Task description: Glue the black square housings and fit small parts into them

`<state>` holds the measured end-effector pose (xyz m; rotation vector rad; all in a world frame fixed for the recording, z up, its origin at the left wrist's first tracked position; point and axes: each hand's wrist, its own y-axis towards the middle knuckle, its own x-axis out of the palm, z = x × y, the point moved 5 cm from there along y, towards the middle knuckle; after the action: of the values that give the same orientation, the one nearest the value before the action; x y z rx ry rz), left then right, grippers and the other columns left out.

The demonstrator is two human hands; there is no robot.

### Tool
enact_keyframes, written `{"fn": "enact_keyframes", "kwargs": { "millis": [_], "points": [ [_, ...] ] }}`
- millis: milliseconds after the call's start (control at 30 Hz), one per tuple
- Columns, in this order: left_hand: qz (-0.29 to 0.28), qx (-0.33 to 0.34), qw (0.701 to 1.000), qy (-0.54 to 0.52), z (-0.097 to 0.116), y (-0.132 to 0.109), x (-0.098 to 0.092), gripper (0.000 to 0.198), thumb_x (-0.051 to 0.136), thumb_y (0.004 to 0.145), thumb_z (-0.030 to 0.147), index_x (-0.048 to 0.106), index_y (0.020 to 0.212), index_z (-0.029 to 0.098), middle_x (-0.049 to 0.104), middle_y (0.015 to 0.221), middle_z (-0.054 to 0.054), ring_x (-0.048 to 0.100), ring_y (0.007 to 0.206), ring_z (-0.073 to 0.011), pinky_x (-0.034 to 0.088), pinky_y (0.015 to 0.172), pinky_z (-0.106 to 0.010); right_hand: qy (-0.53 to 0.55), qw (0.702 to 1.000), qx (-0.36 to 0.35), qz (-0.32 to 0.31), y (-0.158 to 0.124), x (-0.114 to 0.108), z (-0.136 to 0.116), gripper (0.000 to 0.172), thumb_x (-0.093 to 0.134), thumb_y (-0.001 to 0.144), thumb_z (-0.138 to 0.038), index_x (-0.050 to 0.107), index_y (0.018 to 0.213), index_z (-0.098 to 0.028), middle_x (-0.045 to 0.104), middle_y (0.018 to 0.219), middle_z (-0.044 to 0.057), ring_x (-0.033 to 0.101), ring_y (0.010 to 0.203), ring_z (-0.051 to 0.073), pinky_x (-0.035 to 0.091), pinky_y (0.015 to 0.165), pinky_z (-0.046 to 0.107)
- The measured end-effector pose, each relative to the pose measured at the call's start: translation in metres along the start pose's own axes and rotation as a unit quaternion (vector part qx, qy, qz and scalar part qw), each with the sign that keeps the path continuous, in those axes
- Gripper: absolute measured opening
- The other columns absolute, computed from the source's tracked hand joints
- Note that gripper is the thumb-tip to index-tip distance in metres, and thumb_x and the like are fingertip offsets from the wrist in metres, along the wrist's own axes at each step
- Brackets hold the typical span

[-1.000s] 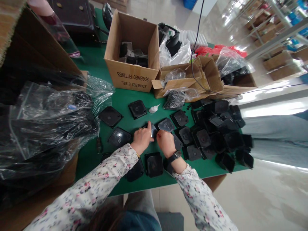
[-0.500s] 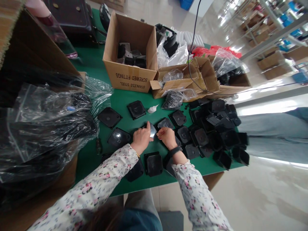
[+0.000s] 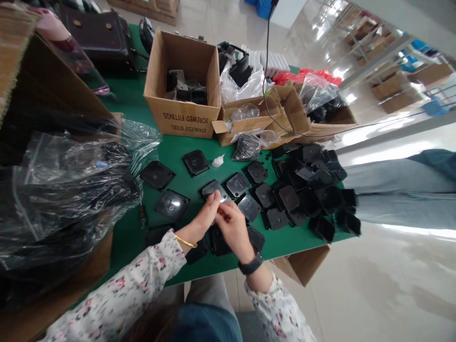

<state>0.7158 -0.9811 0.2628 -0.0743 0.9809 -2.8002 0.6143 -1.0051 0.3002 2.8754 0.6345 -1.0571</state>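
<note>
My left hand (image 3: 205,214) is turned on edge, its fingers pressed together, over the green table. Against its palm side, my right hand (image 3: 233,229) has its fingers curled in a pinch. Whatever lies between the fingertips is hidden. Just beyond the fingertips a black square plastic cover (image 3: 213,188) lies flat, its near edge partly covered by my left hand. Similar black covers surround it, among them a shiny cover (image 3: 172,204) to the left and another cover (image 3: 237,184) to the right. Below my hands, a black cover (image 3: 219,242) is partly hidden.
A pile of black plastic housings (image 3: 317,185) fills the table's right end. Behind stand a cardboard box (image 3: 190,121), a bag of small dark parts (image 3: 246,148) and a small white object (image 3: 218,161). A screwdriver (image 3: 142,216) lies beside plastic bags (image 3: 81,185) at left. Another person's leg (image 3: 399,190) is at right.
Both hands have drawn back toward me, off the middle cover, and come together. My right hand has moved left to meet my left hand. The view has shifted slightly.
</note>
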Motion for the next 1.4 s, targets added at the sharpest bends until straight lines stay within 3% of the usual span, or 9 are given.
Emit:
{"fn": "enact_keyframes", "kwargs": {
  "millis": [233, 367, 500, 667, 833, 1067, 1200, 1300, 1400],
  "points": [
    [-0.146, -0.058, 0.955, -0.253, -0.011, -0.047, 0.037, 0.064, 0.041, 0.08, 0.073, 0.055, 0.1, 0.013, 0.053, 0.075, -0.002, 0.046, 0.059, -0.0101, 0.034, 0.052, -0.022, 0.157, 0.983, 0.013, 0.092, -0.058, -0.02, 0.019, 0.015, 0.054, 0.086, -0.02, 0.067, 0.094, -0.021, 0.063, 0.089, 0.005, 0.059, 0.084, 0.017, 0.048, 0.075, 0.029],
    [-0.158, -0.01, 0.973, -0.166, -0.012, -0.058, 0.039, 0.038, 0.062, 0.077, 0.051, 0.056, 0.085, 0.014, 0.051, 0.068, 0.002, 0.043, 0.057, -0.0087, 0.031, 0.052, -0.021, 0.226, 0.962, 0.064, 0.137, -0.078, -0.03, 0.04, 0.013, 0.059, 0.084, -0.025, 0.066, 0.094, -0.02, 0.064, 0.088, 0.005, 0.059, 0.077, 0.016, 0.049, 0.067, 0.028],
    [-0.14, 0.05, 0.987, -0.065, -0.011, -0.064, 0.039, 0.026, 0.068, 0.069, 0.036, 0.061, 0.082, 0.015, 0.061, 0.076, -0.002, 0.053, 0.073, -0.0147, 0.041, 0.069, -0.026, 0.178, 0.97, 0.064, 0.155, -0.097, -0.03, 0.029, 0.016, 0.06, 0.083, -0.021, 0.065, 0.098, -0.022, 0.062, 0.086, 0.003, 0.057, 0.075, 0.015, 0.049, 0.068, 0.028],
    [-0.188, 0.043, 0.979, -0.072, -0.015, -0.072, 0.041, 0.026, 0.069, 0.069, 0.036, 0.064, 0.08, 0.013, 0.059, 0.073, -0.001, 0.049, 0.065, -0.0117, 0.038, 0.063, -0.024, 0.132, 0.982, 0.043, 0.124, -0.11, -0.043, 0.005, 0.025, 0.057, 0.083, -0.016, 0.068, 0.104, -0.025, 0.062, 0.088, 0.003, 0.058, 0.078, 0.015, 0.048, 0.069, 0.026],
    [-0.232, -0.003, 0.966, -0.111, -0.03, -0.084, 0.046, 0.035, 0.07, 0.071, 0.045, 0.061, 0.077, 0.011, 0.044, 0.058, 0.005, 0.031, 0.051, -0.0056, 0.021, 0.047, -0.02, 0.145, 0.986, 0.037, 0.072, -0.119, -0.05, 0.004, 0.018, 0.059, 0.084, -0.015, 0.07, 0.094, -0.025, 0.063, 0.08, 0.001, 0.058, 0.072, 0.014, 0.047, 0.063, 0.024],
    [-0.147, 0.004, 0.988, -0.053, -0.063, -0.107, 0.067, 0.045, 0.049, 0.082, 0.059, 0.056, 0.082, 0.014, 0.049, 0.067, -0.001, 0.046, 0.055, -0.0095, 0.039, 0.053, -0.022, 0.056, 0.981, -0.044, 0.178, -0.15, -0.041, 0.018, 0.012, 0.053, 0.087, -0.015, 0.063, 0.085, -0.022, 0.063, 0.08, 0.004, 0.059, 0.077, 0.017, 0.05, 0.07, 0.028],
    [-0.034, 0.055, 0.996, 0.068, -0.079, -0.101, 0.058, 0.031, 0.039, 0.091, 0.04, 0.058, 0.089, 0.016, 0.058, 0.076, -0.006, 0.055, 0.068, -0.0162, 0.046, 0.066, -0.03, 0.081, 0.977, 0.057, 0.187, -0.167, -0.041, 0.066, 0.006, 0.057, 0.086, -0.024, 0.061, 0.088, -0.021, 0.064, 0.082, 0.005, 0.062, 0.075, 0.017, 0.052, 0.068, 0.03],
    [0.028, 0.13, 0.975, 0.178, -0.082, -0.09, 0.046, 0.021, 0.042, 0.092, 0.03, 0.06, 0.091, 0.018, 0.063, 0.098, -0.01, 0.055, 0.097, -0.0228, 0.041, 0.091, -0.04, 0.037, 0.984, 0.099, 0.146, -0.163, -0.036, 0.099, 0.009, 0.054, 0.087, -0.024, 0.061, 0.089, -0.019, 0.065, 0.08, 0.005, 0.062, 0.071, 0.017, 0.051, 0.065, 0.029],
    [-0.006, 0.216, 0.929, 0.299, -0.083, -0.083, 0.05, 0.015, 0.048, 0.09, 0.022, 0.063, 0.089, 0.02, 0.06, 0.122, -0.007, 0.051, 0.109, -0.0243, 0.035, 0.099, -0.041, -0.074, 0.994, 0.018, 0.083, -0.15, -0.02, 0.105, 0.016, 0.047, 0.09, -0.017, 0.062, 0.091, -0.018, 0.066, 0.088, 0.007, 0.061, 0.081, 0.018, 0.05, 0.074, 0.031]
  ]
}}
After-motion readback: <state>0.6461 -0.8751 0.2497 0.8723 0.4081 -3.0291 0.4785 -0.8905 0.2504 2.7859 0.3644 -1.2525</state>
